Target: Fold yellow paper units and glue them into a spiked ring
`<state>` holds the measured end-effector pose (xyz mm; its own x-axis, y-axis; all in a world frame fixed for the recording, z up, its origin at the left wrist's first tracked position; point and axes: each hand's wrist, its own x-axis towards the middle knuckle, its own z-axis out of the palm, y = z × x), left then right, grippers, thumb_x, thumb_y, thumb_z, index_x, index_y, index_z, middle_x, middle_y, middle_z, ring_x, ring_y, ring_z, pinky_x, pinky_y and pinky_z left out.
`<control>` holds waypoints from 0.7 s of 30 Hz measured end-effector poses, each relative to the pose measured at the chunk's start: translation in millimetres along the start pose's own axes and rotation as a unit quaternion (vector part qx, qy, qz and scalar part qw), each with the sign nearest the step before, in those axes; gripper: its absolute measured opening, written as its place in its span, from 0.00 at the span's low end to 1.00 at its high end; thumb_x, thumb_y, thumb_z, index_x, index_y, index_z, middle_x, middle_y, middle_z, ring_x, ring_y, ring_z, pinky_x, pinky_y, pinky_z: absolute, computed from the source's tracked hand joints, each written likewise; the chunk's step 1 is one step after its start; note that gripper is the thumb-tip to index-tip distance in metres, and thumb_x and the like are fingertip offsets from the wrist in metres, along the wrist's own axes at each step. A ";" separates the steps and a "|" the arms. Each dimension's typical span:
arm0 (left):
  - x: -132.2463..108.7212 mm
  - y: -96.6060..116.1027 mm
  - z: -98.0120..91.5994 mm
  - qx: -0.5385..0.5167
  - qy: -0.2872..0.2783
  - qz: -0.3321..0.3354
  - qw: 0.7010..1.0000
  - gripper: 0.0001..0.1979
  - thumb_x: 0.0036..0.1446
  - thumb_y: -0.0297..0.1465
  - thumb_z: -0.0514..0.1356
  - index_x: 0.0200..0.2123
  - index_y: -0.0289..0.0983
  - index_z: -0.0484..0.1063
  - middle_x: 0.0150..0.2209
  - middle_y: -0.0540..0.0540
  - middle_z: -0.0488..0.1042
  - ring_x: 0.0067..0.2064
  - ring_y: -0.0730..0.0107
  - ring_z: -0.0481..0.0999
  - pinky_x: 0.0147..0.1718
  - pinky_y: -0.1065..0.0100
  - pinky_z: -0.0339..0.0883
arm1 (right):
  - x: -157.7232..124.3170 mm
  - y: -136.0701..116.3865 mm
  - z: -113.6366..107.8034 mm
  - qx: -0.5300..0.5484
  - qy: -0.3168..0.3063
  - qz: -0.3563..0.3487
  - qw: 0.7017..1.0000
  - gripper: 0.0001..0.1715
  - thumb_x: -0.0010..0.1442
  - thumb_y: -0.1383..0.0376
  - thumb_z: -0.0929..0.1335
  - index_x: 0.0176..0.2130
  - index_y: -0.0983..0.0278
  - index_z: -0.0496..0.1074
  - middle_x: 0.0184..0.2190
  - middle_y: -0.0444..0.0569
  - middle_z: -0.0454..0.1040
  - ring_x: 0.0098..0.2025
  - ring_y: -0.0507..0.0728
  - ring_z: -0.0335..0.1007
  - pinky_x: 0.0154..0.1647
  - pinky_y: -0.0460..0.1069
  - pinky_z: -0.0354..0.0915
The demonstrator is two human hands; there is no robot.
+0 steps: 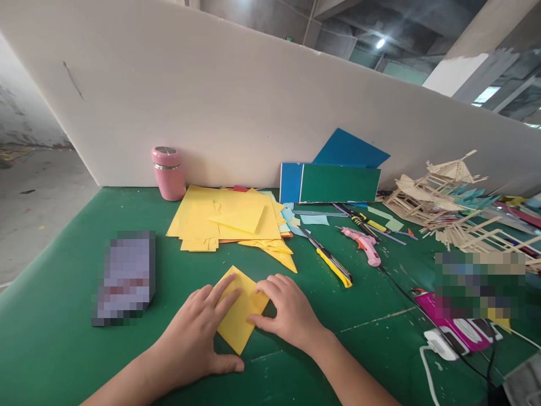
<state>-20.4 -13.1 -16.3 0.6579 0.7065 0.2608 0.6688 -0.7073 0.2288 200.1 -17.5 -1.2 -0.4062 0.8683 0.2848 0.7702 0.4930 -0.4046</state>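
A square piece of yellow paper [237,327] lies on the green tabletop in front of me, turned so that one corner points away. My left hand [203,321] rests over its left side, index and middle fingers stretched on the paper, thumb spread out near the bottom corner. At the right corner, my right hand [291,310] touches the paper with curved fingers; its thumb and index fingertips are apart. Part of the right corner is hidden by that hand. Beyond the paper lie folded yellow pieces [279,255] and a stack of yellow sheets [190,217].
A yellow utility knife [333,267] and a pink glue gun [366,246] lie right of the stack. At the right are a magenta power strip [456,327] and a wooden stick model [426,197]. A pink cup [168,177] stands by the white partition [236,113].
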 end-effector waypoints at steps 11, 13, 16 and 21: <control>2.8 -3.8 -18.8 -0.083 -0.021 0.030 0.996 0.28 0.44 0.42 0.69 0.49 0.41 0.73 0.47 0.40 0.76 0.48 0.51 0.75 0.46 0.56 0.73 | 2.7 10.5 -4.0 0.052 -0.080 -0.111 0.989 0.26 0.51 0.51 0.72 0.48 0.59 0.74 0.45 0.50 0.73 0.47 0.58 0.66 0.49 0.53 0.64; 4.3 -3.9 -23.3 -0.063 -0.033 0.039 0.997 0.25 0.47 0.42 0.68 0.48 0.39 0.73 0.48 0.39 0.76 0.48 0.51 0.76 0.45 0.56 0.73 | 3.7 11.4 -3.3 0.048 -0.070 -0.125 0.989 0.24 0.53 0.52 0.72 0.47 0.60 0.75 0.44 0.50 0.73 0.45 0.58 0.67 0.48 0.52 0.65; 7.3 -2.7 -29.5 -0.031 -0.051 0.058 0.997 0.13 0.57 0.35 0.61 0.45 0.37 0.74 0.47 0.40 0.77 0.48 0.55 0.77 0.46 0.60 0.73 | 4.7 11.9 -3.9 0.052 -0.059 -0.142 0.987 0.28 0.49 0.50 0.73 0.46 0.61 0.75 0.43 0.51 0.74 0.45 0.58 0.67 0.47 0.52 0.66; 9.1 -6.0 -36.0 -0.082 -0.071 0.042 0.993 0.19 0.54 0.38 0.63 0.49 0.41 0.72 0.51 0.41 0.74 0.47 0.55 0.77 0.44 0.60 0.73 | 7.9 11.2 -6.9 0.020 -0.062 -0.161 0.985 0.24 0.55 0.50 0.70 0.45 0.62 0.74 0.42 0.51 0.75 0.42 0.57 0.69 0.44 0.51 0.67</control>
<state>-30.9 -3.3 18.4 0.7593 0.6325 0.1530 0.5518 -0.7504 0.3639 208.9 -5.5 2.6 -0.6851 0.6650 0.2973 0.5722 0.7439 -0.3453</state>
